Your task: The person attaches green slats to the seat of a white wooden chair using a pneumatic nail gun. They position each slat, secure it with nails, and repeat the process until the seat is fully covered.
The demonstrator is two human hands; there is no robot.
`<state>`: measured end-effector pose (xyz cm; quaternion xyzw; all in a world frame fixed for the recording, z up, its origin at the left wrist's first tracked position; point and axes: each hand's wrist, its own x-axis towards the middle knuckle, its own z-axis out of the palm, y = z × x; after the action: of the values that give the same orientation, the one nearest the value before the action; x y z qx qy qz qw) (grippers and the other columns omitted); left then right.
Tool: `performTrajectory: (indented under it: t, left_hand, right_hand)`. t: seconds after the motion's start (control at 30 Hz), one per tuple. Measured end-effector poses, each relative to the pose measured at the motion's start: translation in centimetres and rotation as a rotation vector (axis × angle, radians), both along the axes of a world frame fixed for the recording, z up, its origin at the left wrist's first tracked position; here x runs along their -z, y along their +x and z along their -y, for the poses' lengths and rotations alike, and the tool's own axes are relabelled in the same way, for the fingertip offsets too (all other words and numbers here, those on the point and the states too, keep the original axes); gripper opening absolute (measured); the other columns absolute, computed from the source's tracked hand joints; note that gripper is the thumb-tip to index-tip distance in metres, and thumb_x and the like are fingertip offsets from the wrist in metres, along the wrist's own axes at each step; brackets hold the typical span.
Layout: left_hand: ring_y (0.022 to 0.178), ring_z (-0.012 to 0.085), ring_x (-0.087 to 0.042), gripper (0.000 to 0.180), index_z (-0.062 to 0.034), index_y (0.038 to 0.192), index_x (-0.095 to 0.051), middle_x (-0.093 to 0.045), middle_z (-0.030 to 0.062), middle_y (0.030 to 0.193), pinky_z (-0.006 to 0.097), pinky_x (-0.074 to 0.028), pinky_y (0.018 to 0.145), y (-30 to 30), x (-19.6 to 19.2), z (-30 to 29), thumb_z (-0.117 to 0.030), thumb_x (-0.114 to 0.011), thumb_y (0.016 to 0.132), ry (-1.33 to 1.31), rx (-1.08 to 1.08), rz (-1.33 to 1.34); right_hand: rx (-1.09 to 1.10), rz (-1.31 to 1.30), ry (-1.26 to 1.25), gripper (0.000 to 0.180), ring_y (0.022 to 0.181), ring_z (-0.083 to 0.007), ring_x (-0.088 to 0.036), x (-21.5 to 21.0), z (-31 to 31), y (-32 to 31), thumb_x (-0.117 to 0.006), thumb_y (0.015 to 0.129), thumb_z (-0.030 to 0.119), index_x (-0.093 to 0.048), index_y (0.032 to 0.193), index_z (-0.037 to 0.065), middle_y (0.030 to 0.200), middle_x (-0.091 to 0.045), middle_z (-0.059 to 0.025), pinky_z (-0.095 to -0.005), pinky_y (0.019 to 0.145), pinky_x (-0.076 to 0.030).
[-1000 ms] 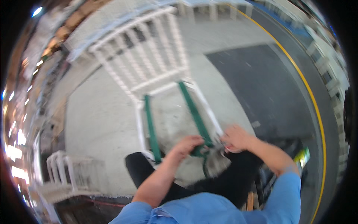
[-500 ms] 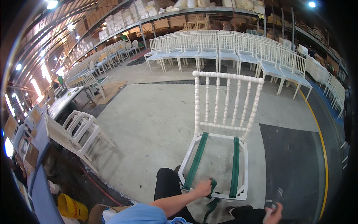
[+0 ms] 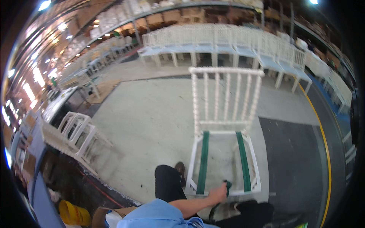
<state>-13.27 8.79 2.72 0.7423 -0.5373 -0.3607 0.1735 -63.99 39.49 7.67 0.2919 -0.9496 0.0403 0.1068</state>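
Note:
A white chair frame with a spindled back stands before my knees, its seat without a panel. Two green webbing straps, a left one and a right one, run from front to back across the seat opening. My left hand, its fingers closed, grips a bunched piece of green webbing at the front rail, and a dark tail hangs below the hand. My right hand is out of view. Something dark and blurred shows at the lower right edge; I cannot tell what it is.
To the left, a white chair lies on its side by a bench. A yellow bucket sits at lower left, beside a cardboard box. Rows of white chairs stand at the back. A dark mat covers floor at right.
The view has shifted and blurred. My left hand still holds the webbing at the front rail. My right hand, which held a dark tool at the lower right, has gone out of view.

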Motion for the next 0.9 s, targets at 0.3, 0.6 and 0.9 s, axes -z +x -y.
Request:
performTrajectory:
  t: [0.3,0.6,0.9]
  left_hand:
    - [0.088,0.0196,-0.07,0.021,0.0036,0.116,-0.06,-0.076,0.0144,0.103,0.036,-0.056,0.082,2.0,-14.1,5.1,-0.016,-0.055,0.11,-0.514,0.026,-0.692]
    - [0.101,0.0186,-0.075,0.023,0.0001,0.127,-0.059,-0.078,0.0163,0.114,0.035,-0.061,0.09,1.9,-27.3,2.1,-0.015,-0.045,0.115,-0.529,0.071,-0.93]
    - [0.093,0.0298,-0.077,0.025,0.0012,0.131,-0.055,-0.076,0.0208,0.109,0.04,-0.064,0.082,8.3,-30.6,-3.6,-0.015,-0.052,0.112,-0.546,0.184,-1.398]
  right_hand:
    - [-0.492,0.501,-0.509,0.043,0.117,-0.0281,-0.07,-3.5,15.6,0.9,-0.071,0.102,0.012,-0.063,0.143,-0.001,0.131,-0.07,-0.0179,-0.0387,0.103,-0.053]
    - [-1.316,0.844,0.482,0.079,0.098,-0.0282,-0.072,0.3,32.2,27.9,-0.094,0.078,0.037,-0.062,0.137,-0.005,0.111,-0.074,-0.0193,-0.0386,0.091,-0.058]
    - [-0.806,2.014,0.439,0.045,0.083,-0.0233,-0.072,4.2,32.5,32.5,-0.079,0.09,0.002,-0.064,0.131,-0.003,0.093,-0.073,-0.0111,-0.0385,0.08,-0.057]
